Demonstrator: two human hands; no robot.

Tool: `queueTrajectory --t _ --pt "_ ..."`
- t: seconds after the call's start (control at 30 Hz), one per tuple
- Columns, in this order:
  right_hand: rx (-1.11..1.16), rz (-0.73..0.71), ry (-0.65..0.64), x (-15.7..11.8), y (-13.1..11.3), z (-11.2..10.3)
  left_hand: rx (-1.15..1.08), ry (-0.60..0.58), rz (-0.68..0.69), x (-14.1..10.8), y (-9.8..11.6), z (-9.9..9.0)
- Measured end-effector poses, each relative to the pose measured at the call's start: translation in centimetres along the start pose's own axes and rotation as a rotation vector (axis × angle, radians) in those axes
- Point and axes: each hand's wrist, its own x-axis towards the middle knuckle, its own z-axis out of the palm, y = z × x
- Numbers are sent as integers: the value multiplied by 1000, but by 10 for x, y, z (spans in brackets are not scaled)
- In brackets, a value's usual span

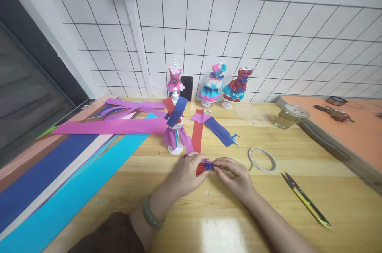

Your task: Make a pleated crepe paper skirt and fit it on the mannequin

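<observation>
Between my two hands is a small gathered piece of crepe paper (204, 168), red, blue and purple, with fine pleats. My left hand (188, 175) grips its wide red end, fingers closed. The narrow end is pinched in the fingertips of my right hand (234, 175). Just beyond stands a small white dress form (175, 125) with red and blue bands crossed over its chest and a purple skirt. To its right lie a red paper strip (197, 135), a short pink piece (200, 117) and a blue strip (219, 130).
Long paper strips (110, 126) cover the table's left side. A tape roll (262, 160) and thread snips (306, 200) lie to the right, near a lidded cup (289, 117). Dressed forms (211, 86) (238, 86) and a phone (186, 88) stand by the tiled wall.
</observation>
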Motion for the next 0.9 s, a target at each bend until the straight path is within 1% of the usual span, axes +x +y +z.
queueTrajectory --t 0.1,0.2,0.33,0.4,0.47,0.57,0.63,0.73,0.83,0.9 --pt "87 99 8 -1 3 0 -66 5 -56 1 -4 -1" --pt "208 204 11 -4 7 1 -210 19 -148 1 -9 2" --pt "322 291 33 -6 13 3 -375 14 -260 1 -15 7" --pt "357 322 31 -6 13 3 -412 9 -264 2 -16 8" --pt "348 341 18 -5 12 2 -410 12 -240 2 -15 7" --pt "242 305 -48 -3 7 -1 -364 26 -203 2 -11 4" --pt "123 220 -109 -1 3 -4 -311 28 -179 2 -9 2" --pt "-31 83 -185 -1 0 -6 -168 17 -117 1 -7 0" --pt "-74 26 -244 -1 -1 -5 -18 5 -70 0 -7 -2" --pt "-87 8 -261 -1 -2 -3 41 11 -62 0 -6 -2"
